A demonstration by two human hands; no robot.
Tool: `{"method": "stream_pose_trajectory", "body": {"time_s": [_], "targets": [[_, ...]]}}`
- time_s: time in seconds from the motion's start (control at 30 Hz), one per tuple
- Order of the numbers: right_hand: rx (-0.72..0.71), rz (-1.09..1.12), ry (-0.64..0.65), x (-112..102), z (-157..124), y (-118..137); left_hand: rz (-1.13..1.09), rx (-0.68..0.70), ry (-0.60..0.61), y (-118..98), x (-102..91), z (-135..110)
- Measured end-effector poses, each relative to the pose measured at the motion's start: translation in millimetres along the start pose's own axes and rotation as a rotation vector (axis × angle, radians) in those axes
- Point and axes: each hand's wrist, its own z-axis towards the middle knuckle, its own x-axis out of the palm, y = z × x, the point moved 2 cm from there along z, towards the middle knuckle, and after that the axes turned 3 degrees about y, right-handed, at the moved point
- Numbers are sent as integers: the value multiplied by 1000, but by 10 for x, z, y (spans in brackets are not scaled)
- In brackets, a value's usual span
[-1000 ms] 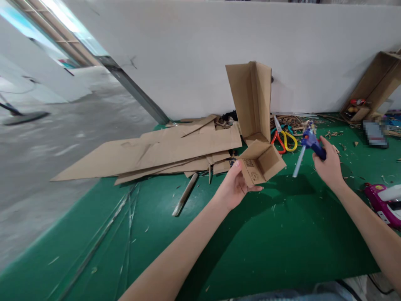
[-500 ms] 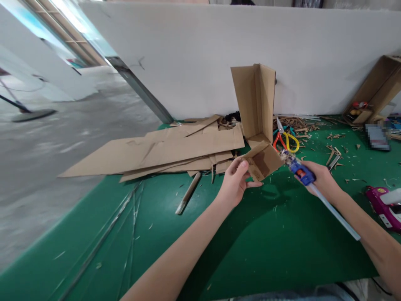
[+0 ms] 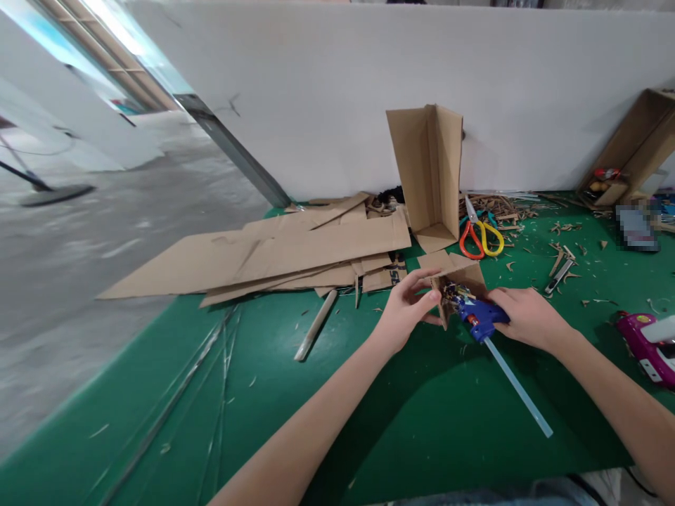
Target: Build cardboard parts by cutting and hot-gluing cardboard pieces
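My left hand (image 3: 411, 306) grips a small folded cardboard piece (image 3: 471, 275) by its left side, fingers behind and thumb in front. My right hand (image 3: 527, 318) is closed around a blue hot glue gun (image 3: 484, 313), whose nozzle end reaches inside the cardboard piece; the tip itself is hard to make out. A long translucent glue stick (image 3: 519, 386) sticks out of the gun's back toward me. Just behind stands a tall, open-fronted cardboard box (image 3: 433, 176). Scissors (image 3: 481, 235) with orange and yellow handles lie to its right.
Flat cardboard sheets (image 3: 295, 249) are stacked at the left on the green table (image 3: 253, 429). A box cutter (image 3: 560, 276), cardboard scraps (image 3: 506, 208) and a magenta device (image 3: 646, 344) lie at the right. A white panel (image 3: 316, 98) rises behind.
The glue gun has moved left and its nozzle end is now inside the small cardboard piece. My left hand has turned that piece and brought it slightly lower.
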Motion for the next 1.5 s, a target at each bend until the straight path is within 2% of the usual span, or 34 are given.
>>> {"method": "stream_pose_trajectory", "body": {"time_s": [0.27,0.63,1.5], "targets": [[-3,-41,11,-4,-1,4,70,0,22,68,-35,33],[5,42,23,-34,-27,-20,53,27,81,124,-63,39],[-29,142,-18,-47,-70,-19,20,22,86,118,-78,42]]}}
